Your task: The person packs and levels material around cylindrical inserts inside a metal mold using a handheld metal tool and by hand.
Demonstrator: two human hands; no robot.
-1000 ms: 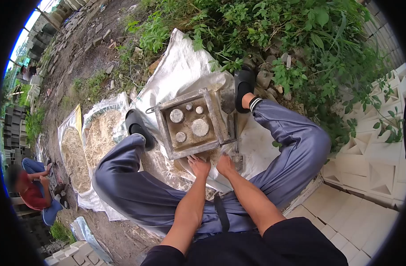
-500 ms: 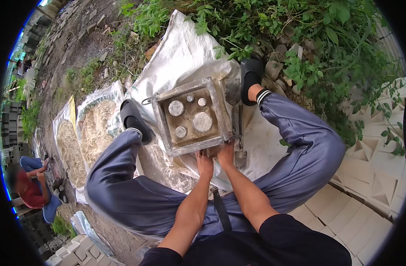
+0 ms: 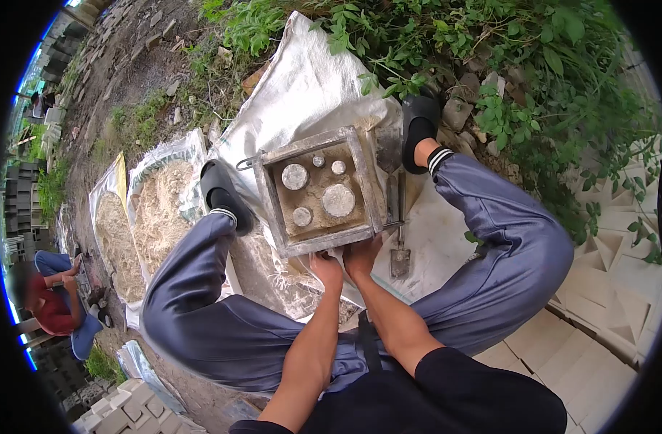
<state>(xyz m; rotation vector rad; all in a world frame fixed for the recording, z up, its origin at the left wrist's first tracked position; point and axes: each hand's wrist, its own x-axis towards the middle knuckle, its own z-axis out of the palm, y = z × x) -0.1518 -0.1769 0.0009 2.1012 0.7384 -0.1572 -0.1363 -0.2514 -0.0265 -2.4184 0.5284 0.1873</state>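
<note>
A grey, weathered square mould (image 3: 331,243) lies on a white woven sack (image 3: 309,76), with packed sandy material and several round pale discs (image 3: 338,200) of different sizes inside it. My left hand (image 3: 326,266) is at the middle of the mould's near edge, its fingers curled against it and the tips hidden. Close beside it on the right, my right hand (image 3: 362,257) grips the same edge near the corner, fingertips also out of sight. A trowel (image 3: 389,152) and a small spatula-like tool (image 3: 400,262) lie along the mould's right side.
My shoes (image 3: 421,130) flank the mould. Open sacks of pale powdery material (image 3: 161,192) stand to the left. Patterned pale blocks (image 3: 620,296) are stacked at right, leafy plants (image 3: 519,87) grow ahead. Another person (image 3: 56,307) sits at far left.
The view has shifted slightly, so the mould and tools appear a little farther right. My hands have shifted slightly along the near edge, and more of the small tool's blade shows.
</note>
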